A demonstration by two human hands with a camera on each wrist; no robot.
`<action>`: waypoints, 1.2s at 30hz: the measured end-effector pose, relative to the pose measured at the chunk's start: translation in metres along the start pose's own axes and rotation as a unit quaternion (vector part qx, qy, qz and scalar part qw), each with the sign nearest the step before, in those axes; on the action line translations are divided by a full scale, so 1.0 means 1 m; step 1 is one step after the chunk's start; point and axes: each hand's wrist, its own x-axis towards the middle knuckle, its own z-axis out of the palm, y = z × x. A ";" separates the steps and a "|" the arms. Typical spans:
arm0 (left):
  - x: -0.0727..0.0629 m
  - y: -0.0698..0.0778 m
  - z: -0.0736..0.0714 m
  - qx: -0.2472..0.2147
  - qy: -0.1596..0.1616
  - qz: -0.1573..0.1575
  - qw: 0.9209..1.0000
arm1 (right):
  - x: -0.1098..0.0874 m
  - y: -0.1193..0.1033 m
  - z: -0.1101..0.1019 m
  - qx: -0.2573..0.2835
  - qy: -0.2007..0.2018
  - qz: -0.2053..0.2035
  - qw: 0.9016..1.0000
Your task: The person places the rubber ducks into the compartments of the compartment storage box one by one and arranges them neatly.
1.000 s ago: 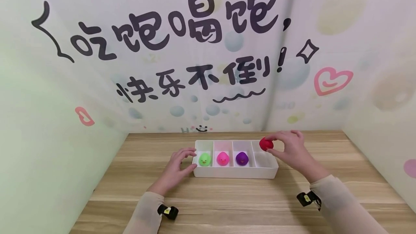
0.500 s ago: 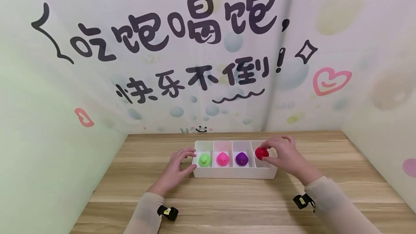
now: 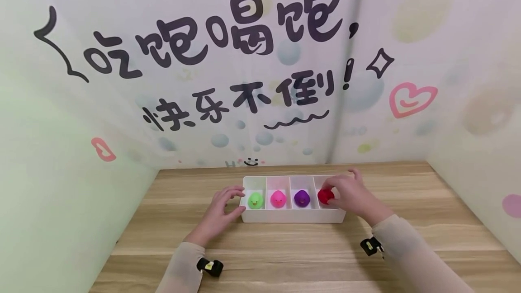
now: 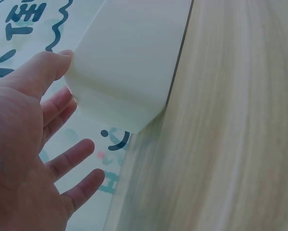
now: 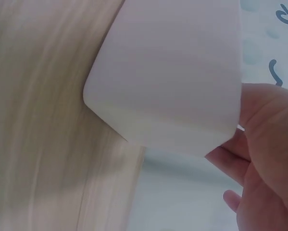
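Observation:
A long white box (image 3: 293,216) with a row of compartments stands on the table. In its first three compartments from the left sit a green chick-faced toy (image 3: 255,200), a pink one (image 3: 278,199) and a purple one (image 3: 302,198). My right hand (image 3: 353,195) reaches into the rightmost compartment and pinches a red toy (image 3: 324,196) of similar size, partly covered by the fingers. In the right wrist view, the box wall hides that toy. My left hand (image 3: 220,209) touches the box's left end with thumb and fingertips, its other fingers spread loosely (image 4: 79,190).
The wooden table (image 3: 268,257) meets a back wall (image 3: 195,148) printed with dark characters, hearts and bubbles. Side walls (image 3: 53,202) close it in at left and right. Each wrist wears a black strap-on camera (image 3: 210,266).
My right hand has lowered the red toy from above the box's right end into the rightmost compartment, moving down and slightly left. The left hand stays at the box's left end.

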 end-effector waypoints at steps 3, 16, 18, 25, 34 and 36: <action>-0.001 -0.001 0.000 -0.004 0.003 -0.002 1.000 | 0.004 0.001 0.003 -0.001 -0.007 0.002 1.000; -0.004 -0.002 -0.005 -0.006 0.011 0.007 1.000 | 0.012 -0.006 0.010 -0.004 -0.011 0.008 1.000; -0.004 -0.002 -0.005 -0.006 0.013 0.008 1.000 | 0.012 -0.006 0.009 -0.003 -0.013 0.011 1.000; -0.007 -0.002 -0.007 -0.007 0.017 0.001 1.000 | 0.015 -0.006 0.015 0.016 -0.018 0.022 0.999; -0.014 -0.002 -0.010 0.000 0.016 -0.009 1.000 | 0.005 -0.014 0.025 0.072 0.067 0.043 0.994; -0.015 -0.002 -0.010 0.006 0.016 -0.004 1.000 | 0.003 -0.018 0.026 0.085 0.082 0.061 0.991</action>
